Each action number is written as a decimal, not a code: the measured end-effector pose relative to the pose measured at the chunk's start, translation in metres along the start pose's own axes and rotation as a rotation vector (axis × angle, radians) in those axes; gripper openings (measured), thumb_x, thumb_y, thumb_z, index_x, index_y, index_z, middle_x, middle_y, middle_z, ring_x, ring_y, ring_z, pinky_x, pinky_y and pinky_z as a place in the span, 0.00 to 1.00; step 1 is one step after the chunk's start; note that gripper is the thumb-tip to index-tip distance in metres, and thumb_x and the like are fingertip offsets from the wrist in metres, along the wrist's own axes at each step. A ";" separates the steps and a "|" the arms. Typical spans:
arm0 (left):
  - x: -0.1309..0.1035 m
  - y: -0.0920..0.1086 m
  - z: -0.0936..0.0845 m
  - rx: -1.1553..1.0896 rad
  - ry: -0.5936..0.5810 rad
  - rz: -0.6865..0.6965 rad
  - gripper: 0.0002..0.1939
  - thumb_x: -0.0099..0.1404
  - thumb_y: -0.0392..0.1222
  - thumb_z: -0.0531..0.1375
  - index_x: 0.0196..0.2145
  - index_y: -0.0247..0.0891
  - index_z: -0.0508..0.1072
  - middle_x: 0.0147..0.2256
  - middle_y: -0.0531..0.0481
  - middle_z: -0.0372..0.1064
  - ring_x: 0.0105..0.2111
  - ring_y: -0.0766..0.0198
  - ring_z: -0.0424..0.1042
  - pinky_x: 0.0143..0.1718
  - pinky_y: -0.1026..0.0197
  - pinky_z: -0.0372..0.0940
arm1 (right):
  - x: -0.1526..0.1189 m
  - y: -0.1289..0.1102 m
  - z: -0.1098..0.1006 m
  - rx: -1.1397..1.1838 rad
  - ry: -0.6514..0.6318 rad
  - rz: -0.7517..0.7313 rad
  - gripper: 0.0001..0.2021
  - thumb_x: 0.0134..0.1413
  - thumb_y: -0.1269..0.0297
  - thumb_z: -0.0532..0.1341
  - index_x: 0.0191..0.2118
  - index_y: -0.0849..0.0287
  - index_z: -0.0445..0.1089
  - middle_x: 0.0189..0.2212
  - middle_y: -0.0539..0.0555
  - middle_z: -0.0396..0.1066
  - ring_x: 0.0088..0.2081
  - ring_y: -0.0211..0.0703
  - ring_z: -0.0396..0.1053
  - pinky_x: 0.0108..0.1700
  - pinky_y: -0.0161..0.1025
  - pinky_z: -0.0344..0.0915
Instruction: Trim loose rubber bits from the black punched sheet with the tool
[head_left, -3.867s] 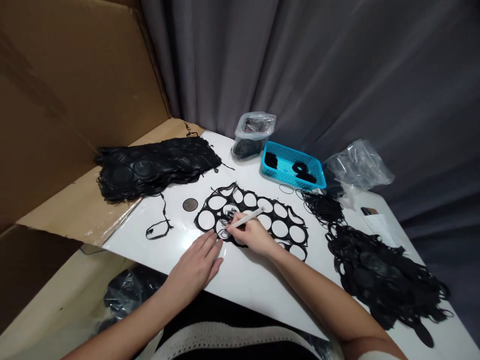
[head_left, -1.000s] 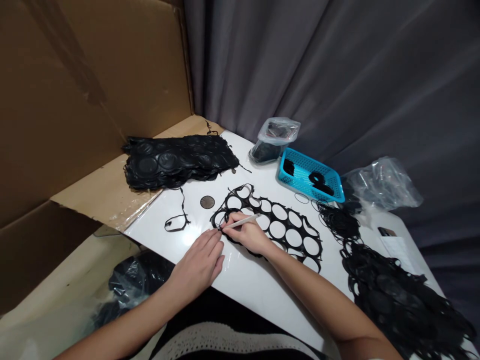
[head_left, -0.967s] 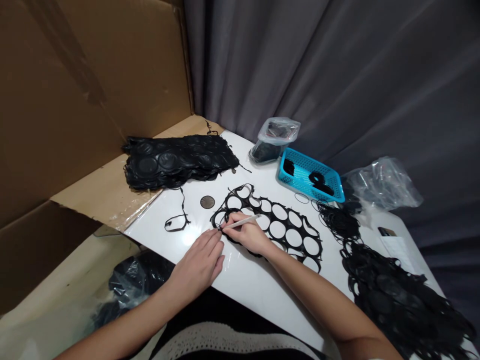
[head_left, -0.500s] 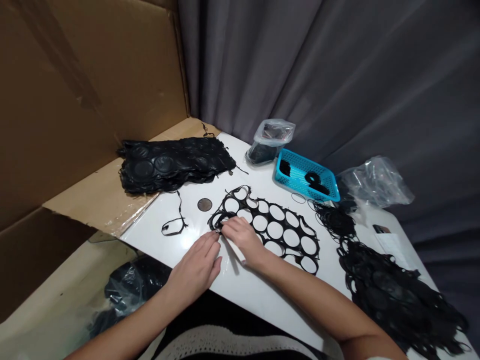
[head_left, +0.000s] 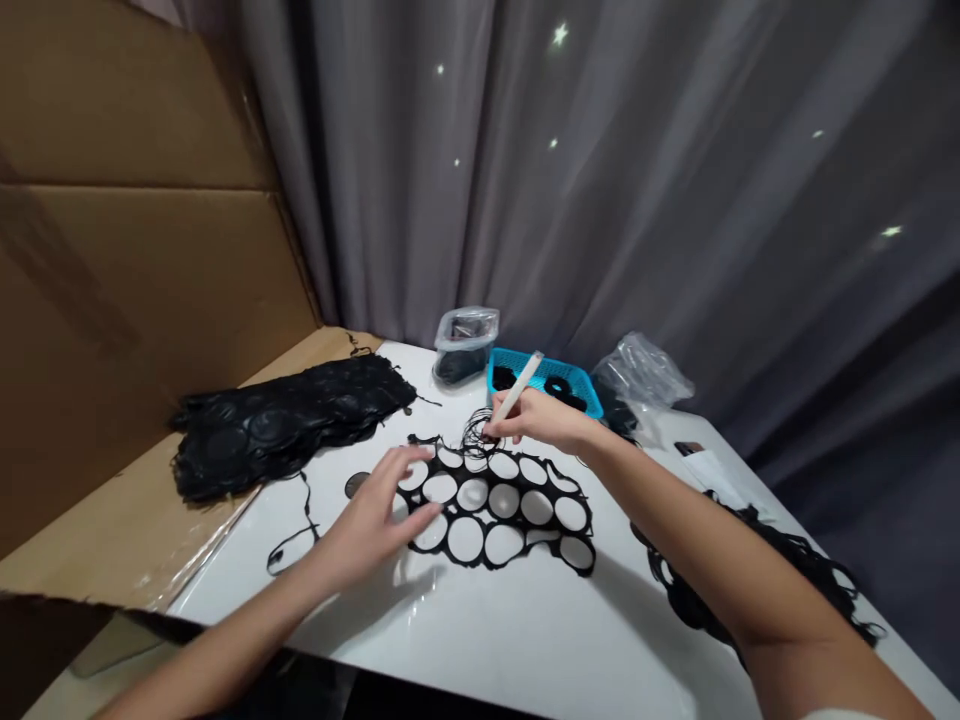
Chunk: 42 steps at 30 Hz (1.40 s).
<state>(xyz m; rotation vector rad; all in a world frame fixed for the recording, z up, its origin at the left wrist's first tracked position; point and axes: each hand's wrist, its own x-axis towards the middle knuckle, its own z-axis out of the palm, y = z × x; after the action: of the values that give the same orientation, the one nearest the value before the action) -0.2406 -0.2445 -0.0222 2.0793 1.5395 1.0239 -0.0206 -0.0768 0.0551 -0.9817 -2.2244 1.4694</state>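
A flat black rubber-like sheet [head_left: 485, 545] full of round holes lies on the white table [head_left: 480, 620]. Over its left end hovers my left hand [head_left: 375, 515], fingers spread and holding nothing. My right hand [head_left: 544, 415] is above the sheet's far edge, closed on a slim white pen-like tool [head_left: 523, 382] that points up and right. Thin black rings [head_left: 474, 432] hang in a loose tangle by the tool's lower end; whether the fingers also grip them I cannot tell. A dark round disc [head_left: 356, 485] lies partly behind my left hand.
A stack of black sheets [head_left: 277, 425] sits on cardboard at left. Behind are a clear plastic bag [head_left: 461, 350], a blue basket [head_left: 592, 400] with black parts and another clear bag [head_left: 645, 370]. Black scraps [head_left: 802, 560] heap at right; a thin black loop [head_left: 292, 550] lies front left.
My right hand has moved away and to the right with the white tool, its tip now by thin rings. My left hand has opened and come off the sheet. The view has tilted up.
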 end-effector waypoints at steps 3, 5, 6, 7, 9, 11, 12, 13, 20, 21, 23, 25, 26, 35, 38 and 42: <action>0.057 0.024 -0.003 -0.216 -0.149 0.099 0.42 0.66 0.48 0.63 0.69 0.45 0.43 0.67 0.38 0.44 0.66 0.52 0.51 0.63 0.48 0.56 | -0.019 -0.020 -0.004 0.053 -0.101 0.004 0.12 0.41 0.63 0.67 0.26 0.62 0.63 0.27 0.52 0.68 0.30 0.38 0.65 0.23 0.30 0.61; 0.085 0.033 0.006 -0.390 -0.286 0.179 0.46 0.64 0.43 0.64 0.70 0.46 0.40 0.66 0.37 0.46 0.66 0.51 0.51 0.64 0.46 0.54 | -0.031 -0.028 -0.008 0.062 -0.140 -0.009 0.10 0.42 0.64 0.66 0.26 0.63 0.64 0.27 0.52 0.68 0.29 0.37 0.64 0.21 0.29 0.60; 0.096 0.037 0.012 -0.497 -0.347 0.196 0.46 0.64 0.40 0.64 0.70 0.46 0.40 0.65 0.37 0.49 0.63 0.52 0.57 0.61 0.47 0.58 | -0.036 -0.030 -0.010 0.062 -0.151 -0.010 0.09 0.42 0.65 0.65 0.25 0.63 0.65 0.27 0.52 0.67 0.28 0.36 0.63 0.19 0.28 0.59; 0.105 0.039 0.018 -0.598 -0.386 0.199 0.45 0.63 0.38 0.64 0.70 0.46 0.42 0.62 0.37 0.54 0.59 0.53 0.62 0.58 0.48 0.61 | -0.041 -0.030 -0.014 0.067 -0.152 -0.005 0.09 0.42 0.65 0.65 0.25 0.63 0.65 0.26 0.52 0.67 0.27 0.35 0.63 0.18 0.28 0.59; 0.117 0.042 0.031 -0.761 -0.414 0.161 0.41 0.62 0.37 0.65 0.67 0.43 0.50 0.52 0.41 0.64 0.49 0.58 0.69 0.49 0.55 0.66 | -0.051 -0.026 -0.022 0.088 -0.121 0.019 0.08 0.41 0.66 0.65 0.25 0.63 0.65 0.24 0.50 0.65 0.25 0.34 0.62 0.17 0.28 0.58; 0.125 0.045 0.040 -0.858 -0.396 0.078 0.37 0.60 0.37 0.67 0.63 0.39 0.58 0.39 0.48 0.67 0.39 0.64 0.70 0.43 0.61 0.66 | -0.062 -0.018 -0.033 0.123 -0.049 0.046 0.10 0.41 0.67 0.66 0.25 0.62 0.64 0.23 0.49 0.63 0.24 0.33 0.61 0.17 0.28 0.57; 0.127 0.047 0.043 -0.903 -0.388 0.033 0.37 0.59 0.38 0.68 0.62 0.38 0.60 0.35 0.51 0.66 0.37 0.65 0.69 0.41 0.62 0.65 | -0.067 -0.012 -0.038 0.158 -0.021 0.055 0.11 0.41 0.67 0.67 0.26 0.62 0.63 0.23 0.49 0.63 0.23 0.33 0.60 0.17 0.28 0.57; 0.128 0.048 0.045 -0.962 -0.385 -0.010 0.37 0.59 0.39 0.69 0.63 0.38 0.60 0.33 0.52 0.66 0.35 0.66 0.69 0.40 0.62 0.64 | -0.072 -0.005 -0.042 0.213 -0.008 0.060 0.13 0.41 0.66 0.68 0.26 0.62 0.62 0.23 0.49 0.64 0.23 0.33 0.60 0.17 0.29 0.57; 0.130 0.050 0.068 -1.468 -0.377 -0.182 0.39 0.59 0.40 0.68 0.65 0.42 0.60 0.36 0.50 0.65 0.33 0.69 0.67 0.43 0.63 0.63 | -0.095 0.049 -0.040 0.874 0.128 -0.080 0.25 0.41 0.64 0.74 0.28 0.60 0.54 0.27 0.48 0.60 0.25 0.28 0.59 0.19 0.25 0.50; 0.130 0.049 0.073 -1.499 -0.382 -0.209 0.37 0.60 0.40 0.67 0.64 0.42 0.60 0.35 0.50 0.65 0.31 0.71 0.65 0.41 0.64 0.63 | -0.095 0.054 -0.036 0.938 0.166 -0.099 0.25 0.41 0.64 0.74 0.28 0.60 0.53 0.27 0.48 0.59 0.26 0.28 0.58 0.19 0.24 0.50; 0.131 0.048 0.083 -1.533 -0.379 -0.262 0.36 0.60 0.41 0.66 0.64 0.41 0.61 0.36 0.49 0.66 0.31 0.70 0.64 0.44 0.62 0.63 | -0.094 0.062 -0.029 1.043 0.214 -0.116 0.26 0.42 0.65 0.74 0.29 0.60 0.52 0.28 0.49 0.60 0.28 0.29 0.60 0.19 0.23 0.49; 0.133 0.047 0.087 -1.529 -0.351 -0.288 0.35 0.60 0.42 0.66 0.63 0.39 0.63 0.38 0.46 0.67 0.34 0.67 0.66 0.48 0.58 0.63 | -0.092 0.069 -0.022 1.118 0.200 -0.113 0.25 0.42 0.65 0.74 0.29 0.60 0.53 0.31 0.50 0.63 0.31 0.30 0.64 0.19 0.23 0.49; 0.134 0.047 0.088 -1.522 -0.329 -0.283 0.35 0.59 0.42 0.66 0.63 0.38 0.63 0.36 0.47 0.66 0.35 0.66 0.66 0.48 0.56 0.64 | -0.090 0.073 -0.018 1.142 0.168 -0.107 0.25 0.43 0.65 0.74 0.30 0.60 0.53 0.32 0.51 0.64 0.32 0.32 0.66 0.18 0.23 0.48; 0.197 0.032 0.066 -1.190 -0.229 -0.510 0.23 0.60 0.34 0.66 0.51 0.34 0.66 0.35 0.49 0.65 0.32 0.69 0.69 0.39 0.64 0.66 | -0.074 0.126 -0.002 1.353 0.266 -0.065 0.22 0.48 0.68 0.72 0.37 0.61 0.56 0.56 0.65 0.66 0.56 0.50 0.68 0.44 0.32 0.70; 0.238 0.020 0.060 -1.049 -0.236 -0.565 0.20 0.62 0.31 0.62 0.51 0.33 0.64 0.34 0.47 0.67 0.33 0.65 0.72 0.39 0.63 0.67 | -0.086 0.143 0.002 1.309 0.321 0.011 0.22 0.49 0.67 0.71 0.38 0.61 0.55 0.56 0.68 0.66 0.56 0.54 0.69 0.45 0.36 0.69; 0.295 0.005 0.059 -0.816 -0.283 -0.543 0.20 0.59 0.28 0.60 0.49 0.32 0.65 0.31 0.48 0.69 0.30 0.65 0.73 0.33 0.64 0.65 | -0.107 0.159 0.014 1.210 0.320 0.091 0.20 0.51 0.66 0.70 0.38 0.62 0.56 0.45 0.64 0.73 0.43 0.44 0.74 0.35 0.32 0.64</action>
<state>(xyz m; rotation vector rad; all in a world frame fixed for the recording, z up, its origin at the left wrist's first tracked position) -0.1517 0.0354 0.0407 1.1060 1.1552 0.8829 0.1083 -0.1205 -0.0803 -0.7588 -0.7566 2.0342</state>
